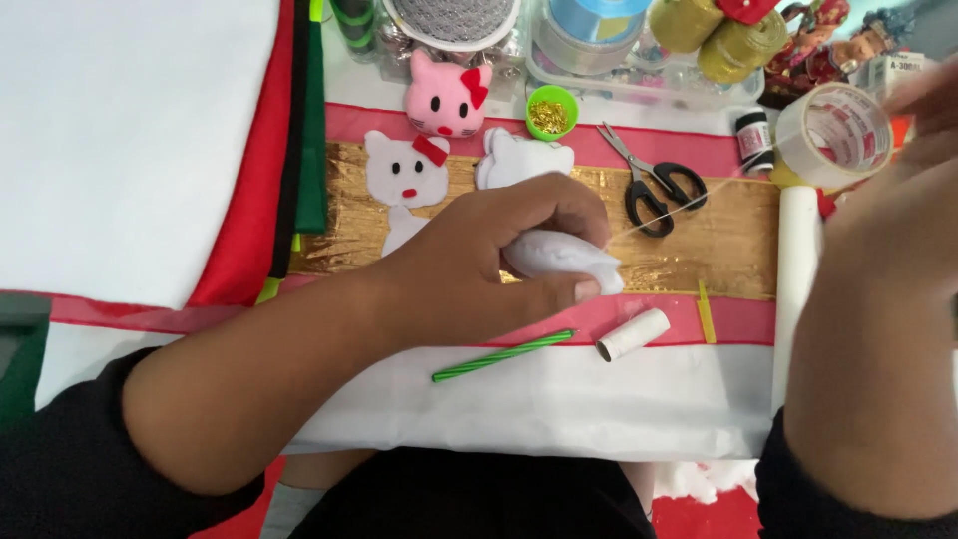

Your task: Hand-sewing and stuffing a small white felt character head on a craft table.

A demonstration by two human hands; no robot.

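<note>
My left hand (499, 250) pinches a small stuffed white felt piece (561, 258) over the gold foil strip (718, 240), steadying it while a thread (679, 205) runs taut from it toward my right hand (898, 230). That hand is raised and blurred; I cannot tell its grip. A clear tape roll (833, 135) and black-handled scissors (654, 185) lie just behind.

Pink cat head (446, 98), green-striped pencil (504, 355), gold board (728, 235)

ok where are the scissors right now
In the head view, the black-handled scissors lie right of centre on the gold sheet, between the green cup and tape roll.
</note>
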